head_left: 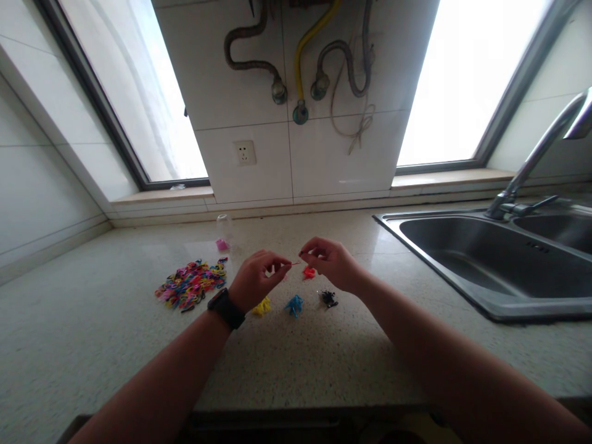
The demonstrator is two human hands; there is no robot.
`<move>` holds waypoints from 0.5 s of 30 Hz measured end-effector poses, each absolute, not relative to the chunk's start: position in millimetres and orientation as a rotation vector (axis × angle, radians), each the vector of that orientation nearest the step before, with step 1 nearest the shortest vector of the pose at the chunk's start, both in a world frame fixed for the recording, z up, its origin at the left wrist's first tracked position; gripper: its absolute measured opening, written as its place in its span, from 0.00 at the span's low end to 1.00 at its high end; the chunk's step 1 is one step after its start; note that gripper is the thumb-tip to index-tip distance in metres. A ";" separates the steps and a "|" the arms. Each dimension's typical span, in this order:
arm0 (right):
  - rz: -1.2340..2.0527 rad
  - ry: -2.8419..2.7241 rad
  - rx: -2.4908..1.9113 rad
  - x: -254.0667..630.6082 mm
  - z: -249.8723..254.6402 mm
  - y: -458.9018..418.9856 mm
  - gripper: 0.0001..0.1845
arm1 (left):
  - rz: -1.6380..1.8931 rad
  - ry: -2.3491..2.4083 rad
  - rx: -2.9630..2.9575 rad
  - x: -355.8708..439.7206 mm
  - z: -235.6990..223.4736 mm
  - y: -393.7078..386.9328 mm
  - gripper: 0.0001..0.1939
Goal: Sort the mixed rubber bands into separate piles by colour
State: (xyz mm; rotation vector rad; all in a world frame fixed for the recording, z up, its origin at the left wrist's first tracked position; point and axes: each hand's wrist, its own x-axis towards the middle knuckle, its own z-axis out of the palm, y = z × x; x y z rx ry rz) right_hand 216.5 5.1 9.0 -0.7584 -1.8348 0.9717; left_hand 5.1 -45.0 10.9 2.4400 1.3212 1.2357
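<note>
My left hand, with a black watch on its wrist, pinches a thin pinkish elastic band between thumb and finger. Facing it, my right hand is closed in a pinch with a tiny dark spot at its fingertips; what it holds is too small to make out. Below the hands lie little heaps of bands sorted by colour: red, yellow, blue and black. A large mixed heap of coloured bands spreads to the left of my left hand.
A clear cup stands behind the mixed heap, with a pink object at its base. To the right, a steel sink with a faucet is set into the speckled counter. Pipes and a socket are on the tiled wall.
</note>
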 end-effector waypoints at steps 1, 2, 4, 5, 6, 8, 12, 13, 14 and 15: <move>0.980 -1.813 -0.745 217.1 10.8 5.1 0.10 | 1.234 1.323 2.439 4.8 11.1 -44.9 0.07; 0.998 -1.791 -0.727 217.6 12.6 5.2 0.10 | 1.234 1.327 2.438 4.2 11.5 -44.8 0.07; 1.047 -1.751 -0.684 218.4 15.8 5.2 0.09 | 1.233 1.337 2.439 2.9 12.2 -44.4 0.08; 1.072 -1.735 -0.665 218.8 17.0 5.2 0.09 | 1.231 1.344 2.439 2.2 12.5 -44.2 0.08; 1.091 -1.722 -0.653 219.1 17.9 5.3 0.09 | 1.231 1.351 2.440 1.4 12.8 -43.9 0.07; 1.108 -1.699 -0.641 219.8 18.6 5.6 0.10 | 1.229 1.363 2.445 0.0 13.0 -43.4 0.07; 1.099 -1.687 -0.611 221.3 17.5 6.6 0.11 | 1.227 1.378 2.461 -2.2 12.1 -42.0 0.07; 1.102 -1.685 -0.600 221.8 17.4 6.7 0.11 | 1.225 1.380 2.461 -2.6 11.9 -41.7 0.07; 1.109 -1.682 -0.588 222.3 17.8 6.5 0.11 | 1.222 1.382 2.461 -3.0 11.7 -41.4 0.08; 1.119 -1.678 -0.578 223.0 18.7 6.0 0.11 | 1.215 1.384 2.461 -3.3 11.5 -41.1 0.08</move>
